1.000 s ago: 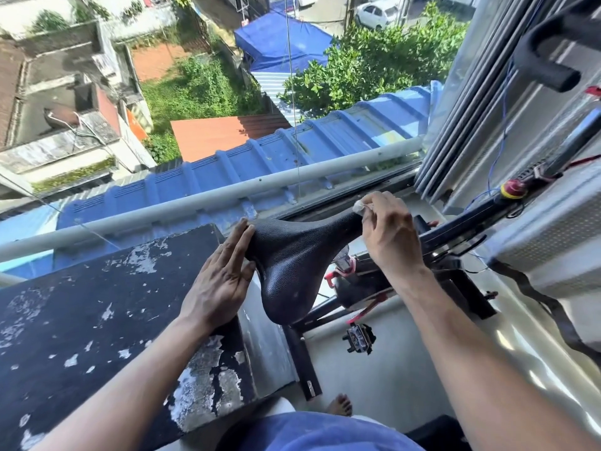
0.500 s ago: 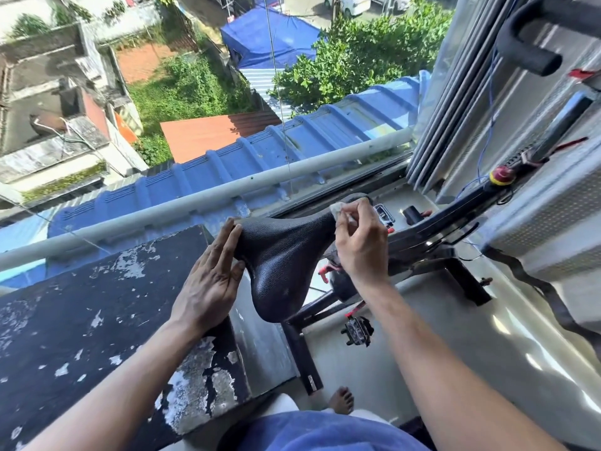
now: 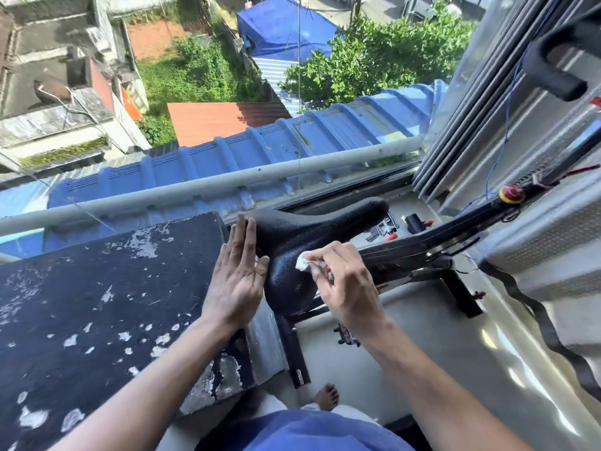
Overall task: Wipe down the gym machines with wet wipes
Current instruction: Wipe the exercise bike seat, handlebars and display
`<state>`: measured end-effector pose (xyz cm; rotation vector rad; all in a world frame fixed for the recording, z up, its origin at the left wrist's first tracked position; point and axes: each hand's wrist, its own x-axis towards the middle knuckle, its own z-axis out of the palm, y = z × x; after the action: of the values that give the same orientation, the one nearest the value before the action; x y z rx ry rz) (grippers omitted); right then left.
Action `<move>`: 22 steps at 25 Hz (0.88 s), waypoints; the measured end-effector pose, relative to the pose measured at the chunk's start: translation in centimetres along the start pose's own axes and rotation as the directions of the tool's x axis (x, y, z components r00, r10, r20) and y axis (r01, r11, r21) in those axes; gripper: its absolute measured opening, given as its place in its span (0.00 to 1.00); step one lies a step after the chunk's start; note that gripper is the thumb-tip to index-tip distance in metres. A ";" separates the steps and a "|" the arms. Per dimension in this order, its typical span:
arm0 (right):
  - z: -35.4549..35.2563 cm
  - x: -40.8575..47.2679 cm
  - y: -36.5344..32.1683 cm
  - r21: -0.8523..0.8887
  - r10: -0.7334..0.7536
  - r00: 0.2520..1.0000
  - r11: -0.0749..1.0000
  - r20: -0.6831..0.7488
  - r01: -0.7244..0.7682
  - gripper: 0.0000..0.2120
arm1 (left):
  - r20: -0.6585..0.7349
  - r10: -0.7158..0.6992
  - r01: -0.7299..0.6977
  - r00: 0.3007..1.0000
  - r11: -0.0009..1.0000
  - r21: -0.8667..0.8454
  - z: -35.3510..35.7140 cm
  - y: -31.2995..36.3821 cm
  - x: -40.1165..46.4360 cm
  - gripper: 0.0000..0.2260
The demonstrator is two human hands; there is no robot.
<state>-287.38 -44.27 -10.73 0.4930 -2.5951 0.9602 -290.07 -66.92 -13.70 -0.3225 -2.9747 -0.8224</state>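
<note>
At the centre of the frame, a person's right hand (image 3: 344,284) pinches a crumpled white wipe (image 3: 303,262) between curled fingers and presses it against the right side of a black bike seat (image 3: 302,242). The left hand (image 3: 237,278), fingers straight and together, lies flat against the seat's left edge. A worn black slab (image 3: 97,288) fills the lower left; a red knob (image 3: 512,194) sits on the bike frame (image 3: 448,227) at right.
</note>
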 end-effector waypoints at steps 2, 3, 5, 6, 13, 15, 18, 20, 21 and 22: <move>-2.4 2.5 2.3 -0.138 -0.073 0.995 0.987 0.068 0.082 0.07 | -0.014 -0.089 0.088 0.996 0.994 -0.061 0.8 1.5 -0.7 0.30; -3.6 3.9 3.8 -0.206 -0.075 0.994 0.974 0.085 0.091 0.07 | 0.005 -0.099 0.099 0.995 0.991 -0.092 0.8 1.9 -1.0 0.31; -6.4 6.6 6.8 -0.277 -0.056 0.987 0.956 0.149 0.096 0.07 | 0.035 -0.070 0.073 0.997 0.991 -0.109 0.8 2.4 -1.8 0.32; -7.1 7.5 7.7 -0.259 -0.060 0.978 0.959 0.200 0.112 0.08 | 0.037 -0.050 0.054 0.998 0.993 -0.104 0.7 2.6 -2.2 0.32; -1.1 13.2 3.1 0.140 -0.322 0.821 0.947 0.471 0.290 0.10 | -0.115 -0.197 0.178 0.974 0.972 -0.155 2.6 6.0 -4.0 0.28; -3.3 13.9 4.9 0.269 -0.438 0.714 0.899 0.546 0.346 0.08 | -0.202 -0.307 0.267 0.930 0.942 -0.205 3.4 7.8 -4.1 0.28; -9.3 15.1 11.7 0.305 -0.477 0.600 0.877 0.643 0.371 0.09 | -0.325 -0.495 0.434 0.806 0.867 -0.246 5.0 10.9 -3.1 0.28; -11.1 16.5 15.0 0.275 -0.411 0.622 0.911 0.666 0.307 0.08 | -0.407 -0.561 0.515 0.721 0.826 -0.229 5.6 12.0 -2.4 0.27; -10.9 17.2 15.7 0.288 -0.376 0.637 0.926 0.672 0.243 0.08 | -0.429 -0.575 0.544 0.697 0.813 -0.207 5.6 12.4 -2.1 0.27; -10.2 17.7 15.3 0.295 -0.345 0.633 0.937 0.694 0.188 0.08 | -0.446 -0.574 0.560 0.686 0.809 -0.180 5.8 12.6 -2.0 0.27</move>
<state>-307.73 -30.19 -4.52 1.5803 -2.9529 1.0643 -285.41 -53.74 -12.51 0.7548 -2.5639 -0.8207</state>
